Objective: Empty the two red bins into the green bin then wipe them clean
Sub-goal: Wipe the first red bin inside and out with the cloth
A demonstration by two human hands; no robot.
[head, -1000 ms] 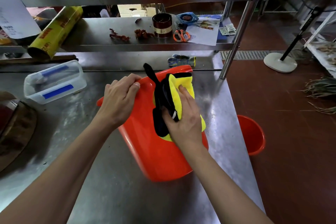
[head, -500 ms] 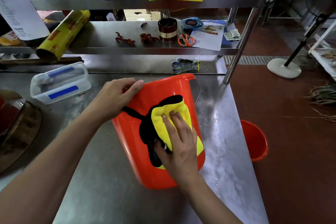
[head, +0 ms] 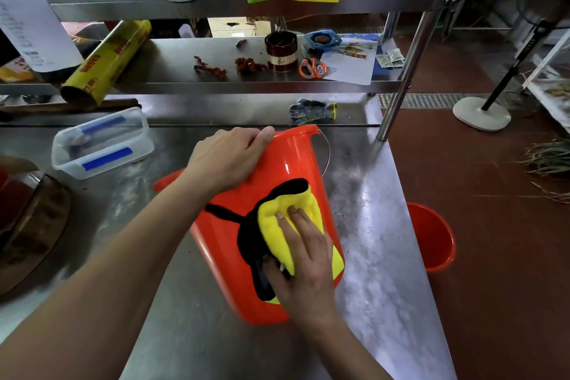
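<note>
A red bin (head: 290, 163) lies on its side on the steel table (head: 370, 241), its bottom toward me and its wire handle at the far right. My left hand (head: 229, 160) grips its upper far edge. My right hand (head: 303, 259) presses a yellow and black cloth (head: 277, 225) flat against the bin's outer wall. A second red bin (head: 431, 237) stands on the floor to the right, past the table edge. No green bin is in sight.
A clear lidded box (head: 101, 142) sits on the table at left, a dark round board (head: 30, 225) at far left. Work gloves (head: 313, 108) lie behind the bin. Shelves hold scissors (head: 311, 67), a tin, trays. A shelf post (head: 401, 77) stands at right.
The bin has turned under my hands and now lies more squarely toward me. My right hand with the cloth slid down its wall toward the bottom. My left hand stayed on the far edge.
</note>
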